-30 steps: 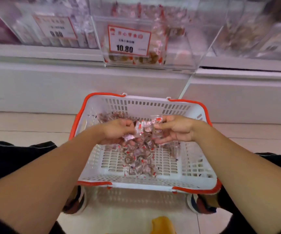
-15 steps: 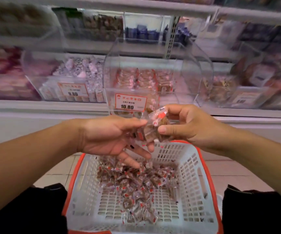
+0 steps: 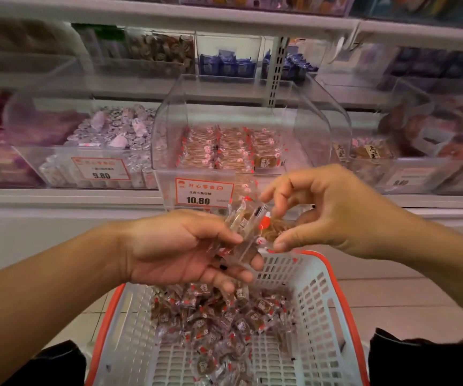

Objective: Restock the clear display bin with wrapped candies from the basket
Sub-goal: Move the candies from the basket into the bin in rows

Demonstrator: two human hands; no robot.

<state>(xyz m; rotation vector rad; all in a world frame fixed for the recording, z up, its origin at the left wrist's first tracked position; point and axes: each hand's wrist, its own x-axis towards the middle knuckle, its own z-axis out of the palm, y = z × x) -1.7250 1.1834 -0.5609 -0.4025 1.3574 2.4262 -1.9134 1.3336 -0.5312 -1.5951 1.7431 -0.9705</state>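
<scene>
Both hands meet above the white slotted plastic basket with an orange-red rim [image 3: 322, 277], sharing a small bunch of clear-wrapped brown candies with red marks [image 3: 248, 229]. The left hand [image 3: 180, 246] lies palm up under the bunch, its grip grasping the wrappers between thumb and curled fingers. The right hand [image 3: 322, 213] comes in from the right with its thumb and forefinger pinching the far side of the same bunch, while its other fingers arch loosely above.

Below them, a loose heap of the same wrapped candies [image 3: 219, 316] lies on the basket floor, mostly toward its far end.

Straight ahead on the shelf stands the clear acrylic display bin with a raised curved lid [image 3: 241, 129]. Neat rows of the same sort of candies lie at its back, and a red-bordered white price tag reading 10.80 [image 3: 203, 194] sits on its front wall. The held bunch is in front of that tag and outside the bin.

To the left, a neighbouring clear bin of purple-and-silver wrapped sweets [image 3: 107, 135] carries a tag reading 9.80.
</scene>
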